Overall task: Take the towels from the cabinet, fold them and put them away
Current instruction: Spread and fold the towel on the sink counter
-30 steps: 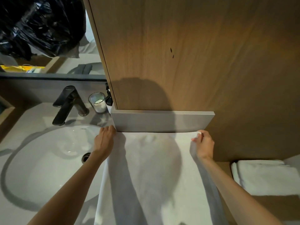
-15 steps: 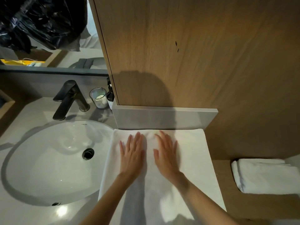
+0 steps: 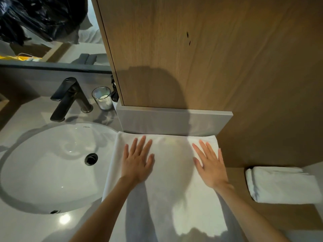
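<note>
Hands slid apart: left hand (image 3: 137, 164), right hand (image 3: 210, 167) flat, fingers straight, on towel (image 3: 172, 173); towel's near edge cut off.

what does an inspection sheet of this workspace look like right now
surface: grey counter with a white sink, partly covered by the towel
job's things: flat towel spread on the counter, far edge against the grey plinth; folded towel on the shelf to the right
clutter: glass, dark bottle behind it
hands: left hand and right hand lie flat on the towel, fingers straight
cables: nothing seen
surroundings: black tap, wooden cabinet, mirror
</note>
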A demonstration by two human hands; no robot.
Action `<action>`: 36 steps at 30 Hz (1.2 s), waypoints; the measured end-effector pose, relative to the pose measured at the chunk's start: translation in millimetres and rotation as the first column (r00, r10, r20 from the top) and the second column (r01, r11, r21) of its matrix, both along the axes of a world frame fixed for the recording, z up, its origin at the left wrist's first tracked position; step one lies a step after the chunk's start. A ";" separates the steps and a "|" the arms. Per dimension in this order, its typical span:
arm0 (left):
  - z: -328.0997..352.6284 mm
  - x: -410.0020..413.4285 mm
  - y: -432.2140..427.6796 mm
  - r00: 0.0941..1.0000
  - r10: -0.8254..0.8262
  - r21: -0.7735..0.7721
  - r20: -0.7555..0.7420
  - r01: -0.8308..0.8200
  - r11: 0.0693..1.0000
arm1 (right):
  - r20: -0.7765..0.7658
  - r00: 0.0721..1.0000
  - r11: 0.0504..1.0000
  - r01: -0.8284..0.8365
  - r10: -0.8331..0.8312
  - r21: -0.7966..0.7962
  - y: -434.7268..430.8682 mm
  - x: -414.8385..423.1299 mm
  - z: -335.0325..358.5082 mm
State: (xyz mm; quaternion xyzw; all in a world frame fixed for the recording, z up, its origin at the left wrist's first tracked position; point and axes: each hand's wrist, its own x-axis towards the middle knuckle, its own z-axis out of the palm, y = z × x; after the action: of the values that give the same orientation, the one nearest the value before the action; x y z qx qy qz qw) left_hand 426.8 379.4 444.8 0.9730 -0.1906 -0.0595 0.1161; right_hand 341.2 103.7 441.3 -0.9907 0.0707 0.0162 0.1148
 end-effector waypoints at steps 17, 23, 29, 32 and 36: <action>-3.1 -126.2 13.5 0.999 0.035 -0.039 0.027 -0.034 0.999 | 0.013 1.000 0.992 0.023 -0.025 0.124 137.8 -70.5 1.6; 2.4 -133.1 27.6 0.996 0.084 -0.043 0.030 -0.083 0.996 | -0.003 0.997 0.996 0.073 -0.073 -0.049 61.4 -122.5 -6.2; 1.2 -125.8 33.6 0.998 0.013 -0.020 -0.061 -0.014 1.000 | -0.120 0.980 0.970 0.176 -0.157 0.169 22.5 -152.3 5.9; 5.6 -126.1 44.6 0.995 -0.042 -0.040 -0.094 0.038 0.998 | -0.107 0.965 0.901 0.261 -0.238 0.347 25.8 -160.0 16.3; 11.8 -151.3 61.4 0.997 -0.078 -0.056 -0.026 0.077 0.995 | -0.118 0.908 0.804 0.412 -0.403 0.428 31.1 -185.8 28.0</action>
State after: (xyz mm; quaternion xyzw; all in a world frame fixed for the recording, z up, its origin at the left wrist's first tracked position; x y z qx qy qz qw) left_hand 275.5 440.8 456.6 0.9604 -0.2281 -0.0722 0.1429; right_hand 155.3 134.8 469.3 -0.8994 0.2773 0.0172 0.3376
